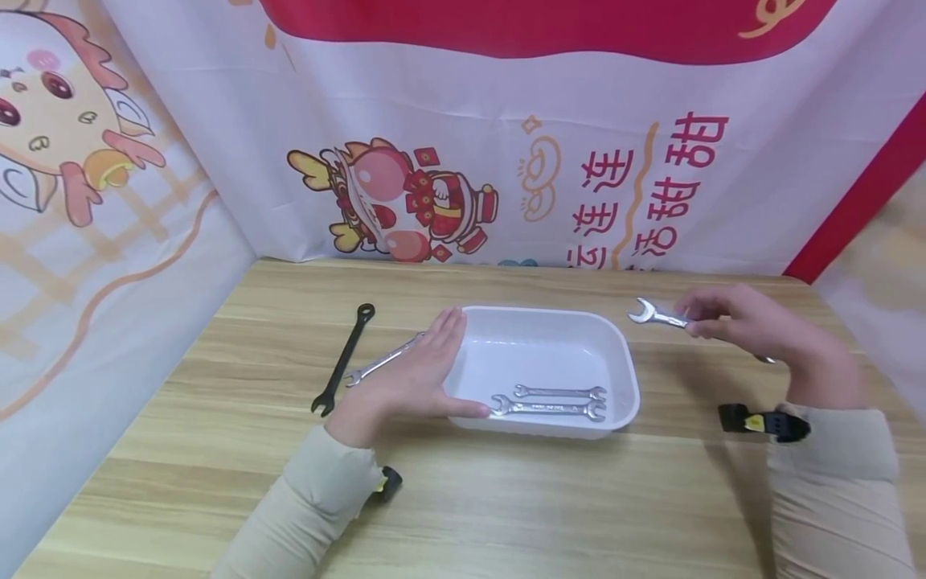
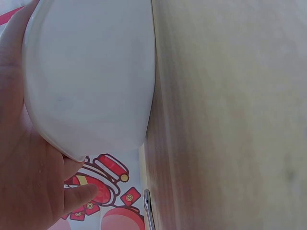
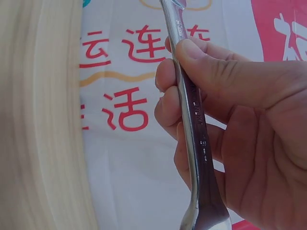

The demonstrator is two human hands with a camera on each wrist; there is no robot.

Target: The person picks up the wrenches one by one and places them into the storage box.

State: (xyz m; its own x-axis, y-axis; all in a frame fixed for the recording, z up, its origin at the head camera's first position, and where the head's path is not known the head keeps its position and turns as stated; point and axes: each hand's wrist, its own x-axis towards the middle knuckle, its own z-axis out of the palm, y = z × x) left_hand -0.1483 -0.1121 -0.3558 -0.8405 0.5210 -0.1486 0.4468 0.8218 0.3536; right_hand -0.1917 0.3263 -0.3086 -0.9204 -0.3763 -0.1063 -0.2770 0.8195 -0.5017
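In the head view my left hand rests against the left end of a white plastic tray, fingers straight along the far side and thumb at the near rim. Inside the tray lie a larger silver open-end wrench and a smaller silver wrench, side by side near the front wall. Right of the tray, my right hand holds another silver open-end wrench above the table. The right wrist view shows thumb and fingers pinching the shank of this wrench.
A black combination wrench lies on the wooden table, left of the tray. Between them is a silver wrench, partly hidden by my left hand. A printed cloth hangs at the table's back edge.
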